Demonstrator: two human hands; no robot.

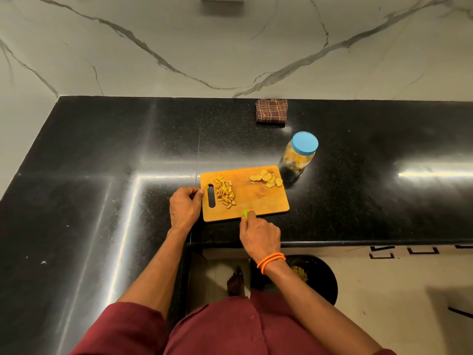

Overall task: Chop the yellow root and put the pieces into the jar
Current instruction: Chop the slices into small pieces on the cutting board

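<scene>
Yellow root (266, 178) sliced (pale rounds), strips (225, 192) beside

left hand (184, 204) pinches cutting board (252, 198) edge; right hand (259, 235) grips green handle (245, 213), probably knife.

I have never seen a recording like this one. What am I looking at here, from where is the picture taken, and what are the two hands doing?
No machine is here: a person wears a camera on the head, looking down at their own hands. On the black counter lies a wooden cutting board with thin yellow strips at its left and round slices at its right. The left hand holds the board's left edge. The right hand grips a green-handled knife; its blade is hard to see. Beside the board stands a jar, its blue lid on. A folded checked cloth lies behind.
</scene>
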